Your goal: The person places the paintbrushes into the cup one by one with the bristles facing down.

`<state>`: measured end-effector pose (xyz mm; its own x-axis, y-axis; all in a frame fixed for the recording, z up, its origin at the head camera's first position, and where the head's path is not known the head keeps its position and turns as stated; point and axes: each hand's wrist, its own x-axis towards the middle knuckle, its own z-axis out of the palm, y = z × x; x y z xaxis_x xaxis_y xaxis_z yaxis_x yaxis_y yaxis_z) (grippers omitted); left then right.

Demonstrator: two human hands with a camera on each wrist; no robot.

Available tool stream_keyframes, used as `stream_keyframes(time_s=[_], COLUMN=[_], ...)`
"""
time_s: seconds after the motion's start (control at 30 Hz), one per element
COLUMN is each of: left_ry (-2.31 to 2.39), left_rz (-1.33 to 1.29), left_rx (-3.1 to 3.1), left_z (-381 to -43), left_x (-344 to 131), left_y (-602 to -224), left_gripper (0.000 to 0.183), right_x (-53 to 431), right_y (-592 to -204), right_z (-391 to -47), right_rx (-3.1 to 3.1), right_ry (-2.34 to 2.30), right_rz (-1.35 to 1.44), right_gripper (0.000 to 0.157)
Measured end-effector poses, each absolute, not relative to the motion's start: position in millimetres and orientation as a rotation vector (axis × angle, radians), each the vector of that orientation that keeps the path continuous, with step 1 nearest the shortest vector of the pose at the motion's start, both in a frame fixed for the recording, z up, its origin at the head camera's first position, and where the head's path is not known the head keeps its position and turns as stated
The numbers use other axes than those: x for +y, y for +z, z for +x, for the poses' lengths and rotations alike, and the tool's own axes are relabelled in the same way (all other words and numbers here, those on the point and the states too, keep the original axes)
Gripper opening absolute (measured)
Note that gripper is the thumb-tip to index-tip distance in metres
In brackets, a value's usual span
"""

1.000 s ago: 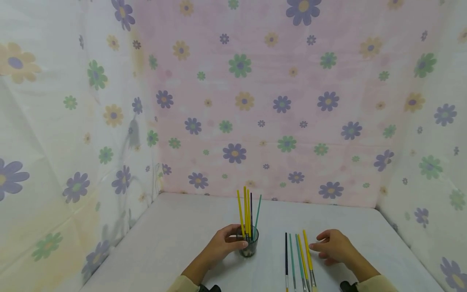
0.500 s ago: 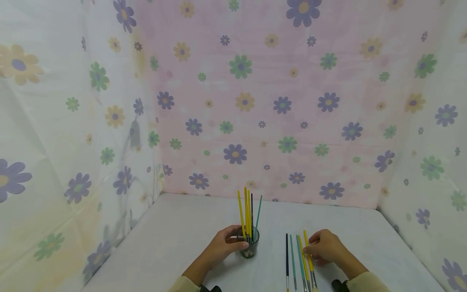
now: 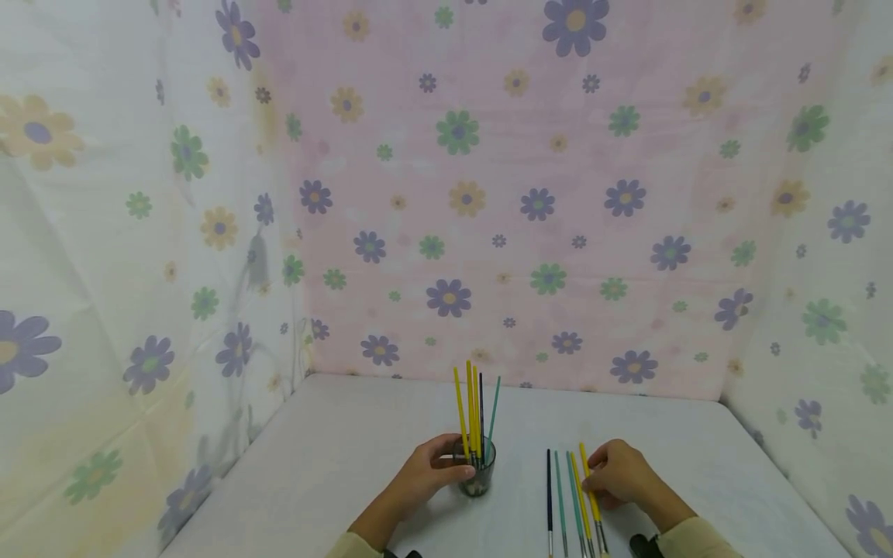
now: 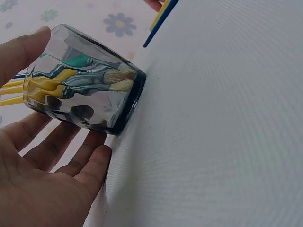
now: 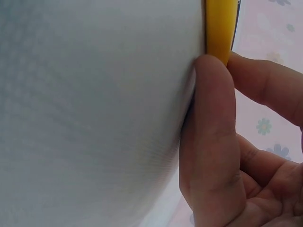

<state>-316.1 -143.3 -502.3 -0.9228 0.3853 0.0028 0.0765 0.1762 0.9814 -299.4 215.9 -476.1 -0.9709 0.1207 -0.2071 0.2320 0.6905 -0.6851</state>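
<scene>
My left hand (image 3: 422, 477) grips a clear drinking glass (image 3: 477, 485), thumb on one side and fingers on the other. Several paintbrushes stand in the glass with yellow, dark and green handles (image 3: 470, 403) pointing up; their bristles (image 4: 120, 80) show through the wall in the left wrist view. To the right, loose brushes lie side by side on the table. My right hand (image 3: 623, 473) pinches the rightmost one, a thick yellow paintbrush (image 5: 219, 28), between thumb and forefinger. Its bristle end points toward me, at the bottom edge of the head view.
Left of the pinched brush lie another yellow brush (image 3: 580, 496), two green brushes (image 3: 561, 496) and a dark brush (image 3: 549, 488). A white cloth (image 3: 363, 411) covers the table. Flower-printed sheets (image 3: 502, 155) close off the back and both sides.
My right hand has moved left from beside the row onto the rightmost yellow paintbrush and pinched it. The left hand and the glass have stayed in place.
</scene>
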Motion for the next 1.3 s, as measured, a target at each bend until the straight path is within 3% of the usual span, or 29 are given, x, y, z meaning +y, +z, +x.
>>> stream_keyframes(time_s=[0.87, 1.13, 1.3], left_ry=[1.824, 1.801, 1.796], left_rz=[0.431, 0.380, 0.376], left_rx=[2.210, 2.233, 2.220], left_z=[-317, -315, -317], left_x=[-141, -141, -142], left_y=[-501, -500, -500], left_gripper=[0.064, 0.064, 0.065], right_x=[217, 216, 212], right_y=[-458, -445, -432], right_z=[-309, -313, -310], right_rx=[2.709, 2.733, 2.723], right_ry=[-1.322, -1.479, -1.607], right_rz=[0.273, 0.141, 0.028], right_gripper=[0.046, 0.050, 0.044])
